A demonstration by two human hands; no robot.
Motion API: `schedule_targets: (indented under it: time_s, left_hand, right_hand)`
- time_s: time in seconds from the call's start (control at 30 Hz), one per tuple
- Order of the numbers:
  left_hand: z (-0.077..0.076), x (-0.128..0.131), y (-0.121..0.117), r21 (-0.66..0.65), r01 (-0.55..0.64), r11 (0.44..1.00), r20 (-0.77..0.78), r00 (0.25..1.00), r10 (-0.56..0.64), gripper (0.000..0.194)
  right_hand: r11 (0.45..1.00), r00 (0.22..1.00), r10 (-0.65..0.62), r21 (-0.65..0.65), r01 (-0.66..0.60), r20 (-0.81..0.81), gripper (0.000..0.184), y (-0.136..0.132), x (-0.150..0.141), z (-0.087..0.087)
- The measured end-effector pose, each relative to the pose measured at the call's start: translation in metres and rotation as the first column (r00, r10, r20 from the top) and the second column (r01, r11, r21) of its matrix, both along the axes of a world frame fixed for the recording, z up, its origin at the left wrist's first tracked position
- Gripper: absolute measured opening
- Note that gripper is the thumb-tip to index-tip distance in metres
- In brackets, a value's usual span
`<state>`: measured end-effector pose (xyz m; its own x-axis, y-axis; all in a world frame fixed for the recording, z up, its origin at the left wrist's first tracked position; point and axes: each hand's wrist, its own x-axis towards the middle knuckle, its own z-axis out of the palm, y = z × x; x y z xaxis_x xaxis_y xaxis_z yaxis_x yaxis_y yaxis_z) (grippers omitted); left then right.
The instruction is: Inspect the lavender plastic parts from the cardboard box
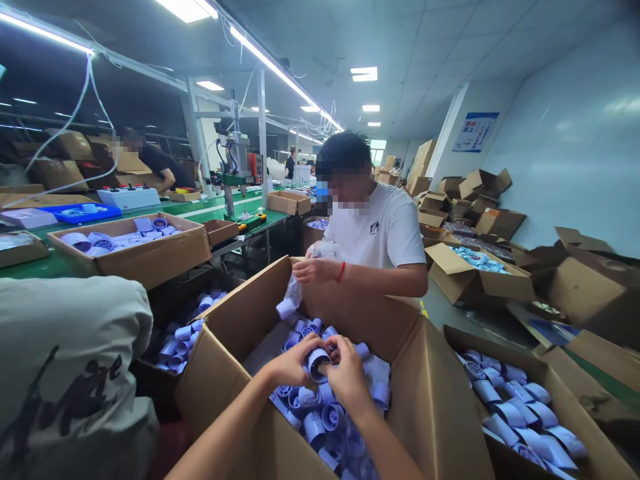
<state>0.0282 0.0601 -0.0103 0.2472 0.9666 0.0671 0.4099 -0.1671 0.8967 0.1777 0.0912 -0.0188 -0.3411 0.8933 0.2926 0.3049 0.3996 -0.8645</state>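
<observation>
Where my left hand [300, 358] and right hand [349, 373] meet: a lilac plastic cylinder [317, 361], open end toward me, above the heap of similar cylinders [315, 427] in the large open carton [433, 400].
Left fingers: closed round the cylinder's left side.
Right fingers: curled at its right edge; whether they pinch it, I cannot tell.
Carton's far side: a co-worker [377, 233] in a white T-shirt, handling a clear plastic bag [292, 290].
Near right: another carton [595, 419] of lilac pieces [520, 403].
</observation>
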Motion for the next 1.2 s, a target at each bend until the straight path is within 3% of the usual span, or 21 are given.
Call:
schedule_targets:
  time_s: [0.33, 0.6, 0.8, 1.03, 1.1, 1.2]
  left_hand:
    - [-0.006, 0.001, -0.001, -0.013, 0.017, 1.0, -0.115, 0.993, -0.019, 0.06]
    - [-0.014, -0.003, -0.001, -0.014, 0.025, 1.0, -0.203, 0.979, -0.028, 0.062]
    - [-0.007, -0.004, -0.004, 0.097, -0.009, 0.995, -0.077, 0.997, 0.017, 0.05]
    - [-0.013, -0.007, 0.001, 0.041, -0.071, 0.997, -0.001, 0.997, 0.071, 0.052]
    - [-0.015, -0.007, 0.003, 0.05, -0.08, 0.996, 0.012, 0.997, 0.079, 0.054]
    - [-0.016, -0.005, 0.004, 0.088, -0.044, 0.995, -0.009, 0.999, 0.045, 0.055]
  right_hand:
    - [0.994, 0.981, -0.107, 0.011, 0.107, 0.161, 0.035, -0.011, -0.013, -0.004]
    - [0.996, 0.981, -0.073, -0.042, 0.081, 0.182, 0.034, -0.014, -0.013, -0.003]
    - [0.992, 0.994, -0.04, -0.119, 0.052, 0.104, 0.046, -0.014, -0.011, 0.003]
    - [0.953, 0.987, 0.076, -0.28, -0.113, -0.141, 0.048, -0.002, -0.004, -0.006]
    - [0.949, 0.979, 0.103, -0.278, -0.15, -0.177, 0.046, 0.001, -0.003, -0.008]
    - [0.969, 0.987, 0.061, -0.228, -0.095, -0.149, 0.042, 0.004, -0.005, -0.011]
